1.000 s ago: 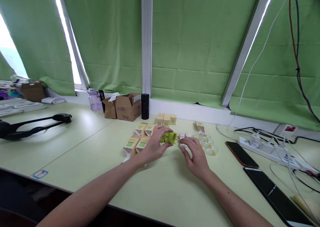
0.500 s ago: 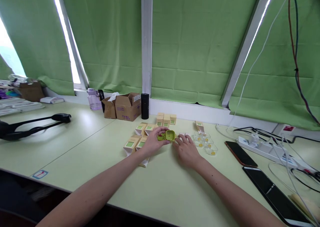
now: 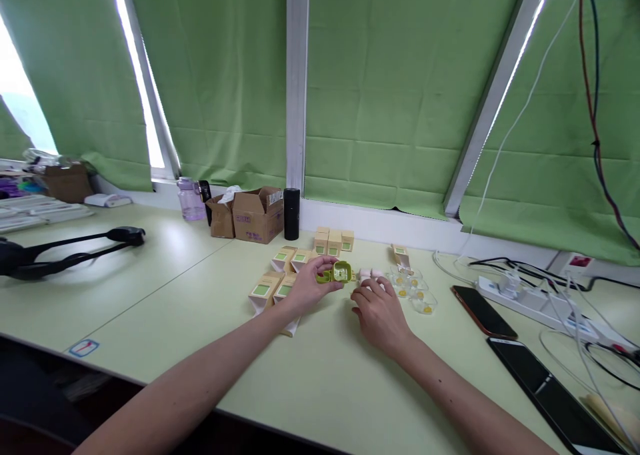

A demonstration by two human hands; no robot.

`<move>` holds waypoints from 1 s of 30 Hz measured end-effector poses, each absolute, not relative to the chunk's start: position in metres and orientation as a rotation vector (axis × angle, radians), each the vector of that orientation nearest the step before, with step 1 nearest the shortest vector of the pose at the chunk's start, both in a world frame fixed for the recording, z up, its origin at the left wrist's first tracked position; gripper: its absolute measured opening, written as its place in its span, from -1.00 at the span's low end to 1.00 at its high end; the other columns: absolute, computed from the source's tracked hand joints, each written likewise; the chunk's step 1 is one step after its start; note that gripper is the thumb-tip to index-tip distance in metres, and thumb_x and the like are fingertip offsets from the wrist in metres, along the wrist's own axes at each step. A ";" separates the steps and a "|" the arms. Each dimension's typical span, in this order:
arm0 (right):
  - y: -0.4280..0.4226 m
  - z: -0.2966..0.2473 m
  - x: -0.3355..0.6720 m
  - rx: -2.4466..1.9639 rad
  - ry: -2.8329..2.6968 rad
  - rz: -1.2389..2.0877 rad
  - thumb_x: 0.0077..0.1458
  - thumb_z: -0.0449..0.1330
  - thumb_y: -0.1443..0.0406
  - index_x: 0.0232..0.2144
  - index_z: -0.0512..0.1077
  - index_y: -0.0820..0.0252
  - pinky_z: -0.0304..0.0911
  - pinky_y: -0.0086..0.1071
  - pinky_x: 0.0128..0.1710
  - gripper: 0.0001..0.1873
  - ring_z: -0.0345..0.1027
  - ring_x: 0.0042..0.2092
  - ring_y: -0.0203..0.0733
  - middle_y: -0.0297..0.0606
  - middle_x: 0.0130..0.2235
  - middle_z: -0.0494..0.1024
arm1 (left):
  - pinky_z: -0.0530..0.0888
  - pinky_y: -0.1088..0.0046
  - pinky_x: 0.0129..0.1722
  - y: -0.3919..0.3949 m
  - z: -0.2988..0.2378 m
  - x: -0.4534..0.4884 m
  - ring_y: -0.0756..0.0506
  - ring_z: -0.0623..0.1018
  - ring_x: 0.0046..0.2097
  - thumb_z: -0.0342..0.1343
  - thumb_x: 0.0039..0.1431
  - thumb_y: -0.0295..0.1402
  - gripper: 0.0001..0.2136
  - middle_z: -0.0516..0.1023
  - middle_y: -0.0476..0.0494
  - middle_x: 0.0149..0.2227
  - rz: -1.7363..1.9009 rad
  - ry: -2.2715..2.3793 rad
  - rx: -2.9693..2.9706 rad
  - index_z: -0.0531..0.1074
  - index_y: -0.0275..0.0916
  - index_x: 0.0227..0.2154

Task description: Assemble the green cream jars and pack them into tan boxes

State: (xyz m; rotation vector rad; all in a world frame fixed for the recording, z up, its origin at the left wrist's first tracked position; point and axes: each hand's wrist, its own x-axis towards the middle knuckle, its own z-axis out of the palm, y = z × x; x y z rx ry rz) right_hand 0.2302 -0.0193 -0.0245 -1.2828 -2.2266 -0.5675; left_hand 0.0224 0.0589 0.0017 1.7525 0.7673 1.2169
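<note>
My left hand (image 3: 309, 286) holds a small green case (image 3: 338, 273) just above the pale green table (image 3: 150, 288), fingers wrapped round it. My right hand (image 3: 379, 309) hovers just to the right of the case, fingers curled over small white pieces (image 3: 371, 274) on the table; whether it grips one I cannot make out. Small beige boxes with green labels (image 3: 280, 275) lie under and left of my left hand. Clear plastic shells with yellow dots (image 3: 414, 289) lie right of my right hand.
Brown cardboard boxes (image 3: 250, 213), a black cylinder (image 3: 291, 213) and a purple bottle (image 3: 189, 199) stand along the window. Two phones (image 3: 505, 335), a white power strip (image 3: 535, 299) and cables lie at the right. A black headset (image 3: 60, 248) rests at the left.
My right hand drew close to the green case half a second ago, then pulled back slightly toward me. My left hand keeps the case in nearly the same place.
</note>
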 end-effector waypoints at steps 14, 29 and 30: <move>-0.050 -0.013 0.228 -0.883 -1.765 0.057 0.41 0.13 0.34 -0.10 0.54 0.06 0.37 -0.19 -0.13 -0.83 0.51 -0.16 -0.08 -0.20 -0.20 0.65 | 0.45 0.00 0.21 0.053 0.002 0.023 -0.30 0.62 0.14 0.50 -0.03 -0.44 -0.51 0.63 -0.27 0.10 1.200 0.852 1.865 0.59 -0.18 0.02; -0.035 -0.014 0.234 -0.994 -1.165 0.664 0.13 0.38 -0.17 -0.40 0.60 0.16 0.29 -0.37 -0.45 -0.49 0.36 -0.43 -0.22 -0.27 -0.47 0.55 | 0.48 -0.09 0.30 0.044 -0.007 0.027 -0.25 0.61 0.12 0.48 0.00 -0.46 -0.49 0.54 -0.22 0.09 1.151 0.726 1.980 0.60 -0.12 0.06; -0.035 -0.013 0.234 -0.998 -1.149 0.674 0.11 0.39 -0.19 -0.43 0.58 0.17 0.26 -0.38 -0.47 -0.47 0.33 -0.45 -0.24 -0.29 -0.49 0.52 | 0.49 -0.10 0.30 0.044 -0.007 0.028 -0.25 0.61 0.12 0.49 0.01 -0.45 -0.50 0.54 -0.22 0.09 1.148 0.727 1.976 0.60 -0.12 0.06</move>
